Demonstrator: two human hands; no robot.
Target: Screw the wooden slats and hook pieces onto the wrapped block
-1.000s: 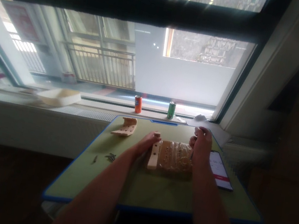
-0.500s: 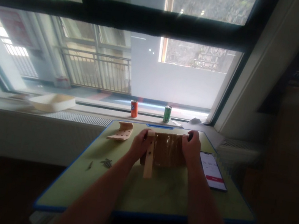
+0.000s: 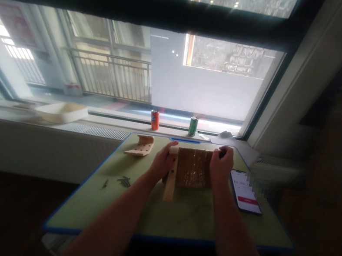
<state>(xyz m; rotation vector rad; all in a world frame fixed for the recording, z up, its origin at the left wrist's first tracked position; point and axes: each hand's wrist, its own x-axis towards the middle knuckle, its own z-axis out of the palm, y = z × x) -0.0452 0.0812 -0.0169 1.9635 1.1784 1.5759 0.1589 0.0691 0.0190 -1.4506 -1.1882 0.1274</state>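
A brown block (image 3: pixel 195 167) with a shiny, tape-like covering is held between my two hands over the table. Against its left end stands a pale wooden strip (image 3: pixel 171 181) with dark holes, reaching below the block's lower edge. My left hand (image 3: pixel 162 162) is closed around the strip and that end, its fingers partly hidden behind. At the other end, my right hand (image 3: pixel 222 163) grips the block's upper corner. Something small and dark (image 3: pixel 222 153) shows by the right fingers; I cannot make out what it is.
On the green table (image 3: pixel 188 219) lie an angled wooden piece with holes (image 3: pixel 143 146), several small grey metal pieces (image 3: pixel 124 181) and a phone (image 3: pixel 246 196). An orange can (image 3: pixel 154 120), a green can (image 3: pixel 193 126) and a pale tray (image 3: pixel 61 112) stand along the windowsill.
My left fingers have shifted up along the strip, and the block's near face looks slightly turned. The view has tilted a little; both hands keep their hold.
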